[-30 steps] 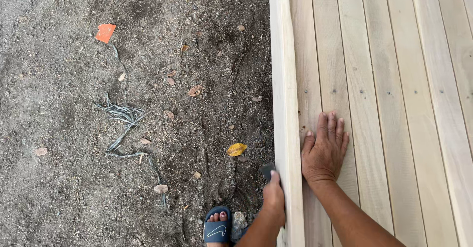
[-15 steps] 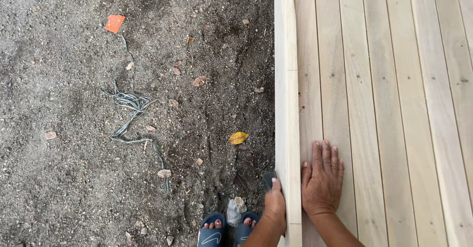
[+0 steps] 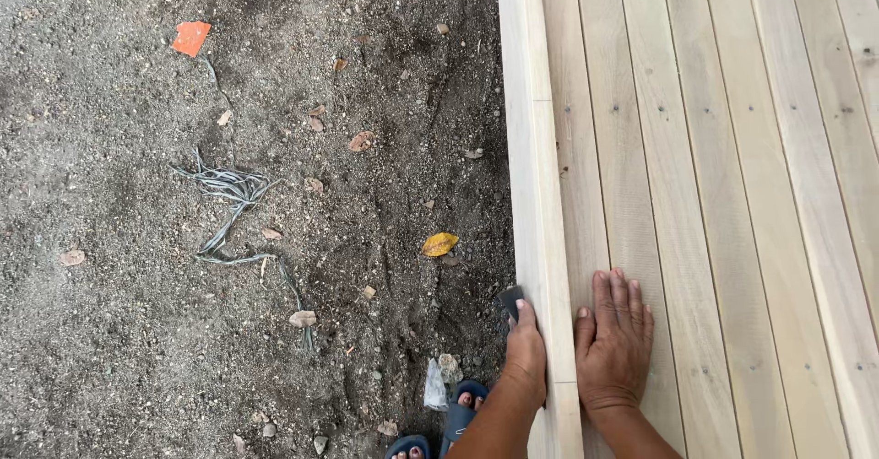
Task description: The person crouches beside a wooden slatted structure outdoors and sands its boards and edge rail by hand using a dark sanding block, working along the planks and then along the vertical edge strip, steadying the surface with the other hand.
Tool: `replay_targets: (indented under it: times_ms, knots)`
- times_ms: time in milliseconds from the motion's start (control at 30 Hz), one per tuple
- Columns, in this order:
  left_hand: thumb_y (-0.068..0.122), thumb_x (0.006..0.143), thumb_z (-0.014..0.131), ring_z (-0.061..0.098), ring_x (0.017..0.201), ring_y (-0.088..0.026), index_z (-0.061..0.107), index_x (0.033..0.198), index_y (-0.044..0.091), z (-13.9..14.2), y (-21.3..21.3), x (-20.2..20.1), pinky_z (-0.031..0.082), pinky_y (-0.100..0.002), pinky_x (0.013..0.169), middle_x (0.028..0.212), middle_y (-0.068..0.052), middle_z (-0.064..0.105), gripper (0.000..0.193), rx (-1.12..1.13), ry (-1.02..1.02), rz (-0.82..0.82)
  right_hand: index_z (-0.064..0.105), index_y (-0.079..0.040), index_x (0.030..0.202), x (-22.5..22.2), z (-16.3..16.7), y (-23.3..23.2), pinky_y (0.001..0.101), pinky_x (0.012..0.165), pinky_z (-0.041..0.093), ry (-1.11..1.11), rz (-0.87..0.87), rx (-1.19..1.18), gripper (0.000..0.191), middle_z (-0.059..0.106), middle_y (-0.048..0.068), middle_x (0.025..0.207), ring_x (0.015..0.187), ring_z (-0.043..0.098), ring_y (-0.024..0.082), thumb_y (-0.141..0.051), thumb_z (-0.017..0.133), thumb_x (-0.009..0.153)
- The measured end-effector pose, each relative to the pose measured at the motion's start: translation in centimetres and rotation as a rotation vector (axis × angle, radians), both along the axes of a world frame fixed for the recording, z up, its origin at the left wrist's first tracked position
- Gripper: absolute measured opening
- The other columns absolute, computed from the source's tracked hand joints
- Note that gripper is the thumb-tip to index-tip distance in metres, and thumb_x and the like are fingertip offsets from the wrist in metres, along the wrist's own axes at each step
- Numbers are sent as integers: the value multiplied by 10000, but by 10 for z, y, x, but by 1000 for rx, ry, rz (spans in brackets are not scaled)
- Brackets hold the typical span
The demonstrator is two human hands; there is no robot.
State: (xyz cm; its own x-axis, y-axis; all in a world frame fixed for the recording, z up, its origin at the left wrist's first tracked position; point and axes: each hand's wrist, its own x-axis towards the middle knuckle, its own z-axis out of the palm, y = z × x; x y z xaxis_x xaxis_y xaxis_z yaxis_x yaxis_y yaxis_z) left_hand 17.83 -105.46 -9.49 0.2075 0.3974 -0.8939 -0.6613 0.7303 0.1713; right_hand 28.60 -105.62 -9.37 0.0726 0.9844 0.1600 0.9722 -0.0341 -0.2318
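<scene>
Decking of pale planks [image 3: 723,194] fills the right side of the view, edged on its left by a lighter trim board [image 3: 534,194] that stands on edge against dark soil [image 3: 137,331]. No container shows anywhere, so nothing is held in one.

The right hand [image 3: 613,345] lies flat, palm down, on the planks just beside the trim board, its four fingers [image 3: 618,299] straight and close together, the thumb a little apart toward the board. The left hand [image 3: 525,354] is pressed against the outer face of the trim board, its fingers curled around a small dark grey block [image 3: 511,300], possibly a sanding pad; only the block's upper corner shows above the thumb, touching the board's side.

On the soil lie a yellow leaf [image 3: 439,244] near the board, a tangle of grey cord [image 3: 224,207] further left, and an orange scrap [image 3: 190,38] at the upper left. Toes in blue sandals [image 3: 458,409] show at the bottom edge, beside a scrap of clear plastic [image 3: 435,388].

Compared with half a second ago, both hands keep the same posture on the board and planks and sit slightly higher in view, the left hand and block a touch further along the board's side; leaf, cord and orange scrap lie as before.
</scene>
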Motion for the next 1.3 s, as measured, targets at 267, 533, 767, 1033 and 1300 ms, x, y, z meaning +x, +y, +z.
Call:
replay_targets:
  times_ms: [267,533,767,1033,1300]
  knots:
    - [504,1078,304,220,1571,-259,169,1646,68,15,-52,12,184,-374,1242,1715,-124,239,728,683,527,-92,487,-136,1546,-2,8,4,485,1258,198,-9,14,48,544,438,89,1628,1538,331,314,-309,459,1031]
    - [398,1053,400,431,1492,-252,307,1574,7,6,-51,16,304,-345,1219,1629,-146,425,657,394,436,56,485,-112,1549,-4,14,7,487,1278,218,-5,62,81,531,442,112,1633,1556,327,328,-304,442,1055]
    - [299,1013,469,415,1498,-244,375,1543,4,14,-94,20,297,-356,1207,1617,-139,444,614,648,375,172,491,-116,1547,-5,15,8,504,1247,201,-5,34,57,538,440,119,1622,1530,323,330,-314,456,1048]
    - [426,997,525,665,1126,-233,583,1358,24,-5,-79,15,508,-375,1022,1258,-134,709,543,109,274,32,498,-95,1544,-6,16,16,510,1252,203,-5,63,69,535,443,131,1625,1536,321,339,-292,469,1048]
    - [357,1000,491,638,1188,-230,541,1448,67,-4,-87,13,480,-373,1053,1347,-118,671,536,371,266,83,493,-94,1550,-5,16,20,515,1254,180,12,63,69,545,432,124,1633,1537,314,340,-309,467,1051]
